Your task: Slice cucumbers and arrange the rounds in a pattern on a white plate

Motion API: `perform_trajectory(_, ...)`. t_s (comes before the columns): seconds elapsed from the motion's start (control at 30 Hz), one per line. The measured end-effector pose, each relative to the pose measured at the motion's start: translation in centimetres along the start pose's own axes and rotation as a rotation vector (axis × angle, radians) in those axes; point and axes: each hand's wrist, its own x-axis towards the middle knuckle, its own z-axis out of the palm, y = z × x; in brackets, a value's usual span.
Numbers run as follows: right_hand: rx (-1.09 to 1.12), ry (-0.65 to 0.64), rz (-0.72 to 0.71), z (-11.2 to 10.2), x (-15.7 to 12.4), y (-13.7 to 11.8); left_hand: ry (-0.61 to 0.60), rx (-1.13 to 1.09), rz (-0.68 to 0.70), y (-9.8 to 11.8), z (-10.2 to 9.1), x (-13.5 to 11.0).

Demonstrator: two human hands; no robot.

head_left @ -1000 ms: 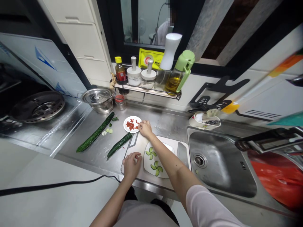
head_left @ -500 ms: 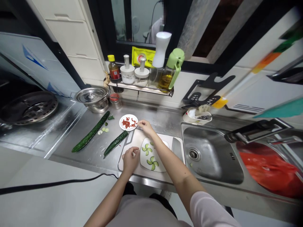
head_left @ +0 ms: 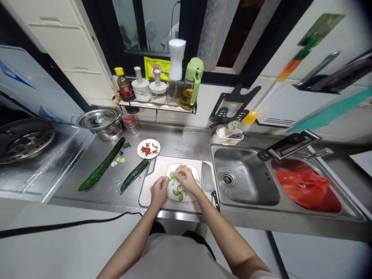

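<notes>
Right hand moved over plate, left hand near, grips pinched, contents unclear, bare board edge leftward.

Pinwheeled cucumber slices on white plate

Plate on cutting board; knife (same board) right of plate; cucumbers left, sink right.

A kitchen — sink, lidded pot, seasoning bottles on a rack.
</notes>
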Motion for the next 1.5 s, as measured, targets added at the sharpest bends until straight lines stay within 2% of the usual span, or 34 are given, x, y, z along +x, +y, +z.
perform_trajectory(0.13,-0.126,0.014,-0.016,-0.1,-2.0,0.0,-0.052,-0.072,-0.015,0.0,0.6,0.2)
perform_trajectory(0.33,-0.204,-0.039,-0.092,-0.5,-3.2,-0.6,-0.097,-0.165,-0.016,-0.2,0.9,0.2)
perform_trajectory(0.53,-0.269,-0.076,-0.071,-0.7,-4.4,-0.5,-0.102,-0.02,-0.017,-0.7,0.5,-0.5)
perform_trajectory(0.7,-0.384,-0.046,-0.044,-0.6,-5.8,0.5,-0.081,0.131,0.004,-0.4,-0.1,-1.0)
perform_trajectory(0.83,-0.458,-0.042,-0.041,-0.4,-7.1,1.5,-0.116,0.277,0.053,0.0,-0.3,-1.6)
perform_trajectory(1.1,-0.508,-0.008,-0.079,0.3,-8.3,2.5,-0.155,0.449,0.086,0.2,0.7,-2.5)
perform_trajectory(1.5,-0.535,-0.013,-0.08,0.5,-8.7,2.9,-0.204,0.545,0.134,0.1,2.3,-2.3)
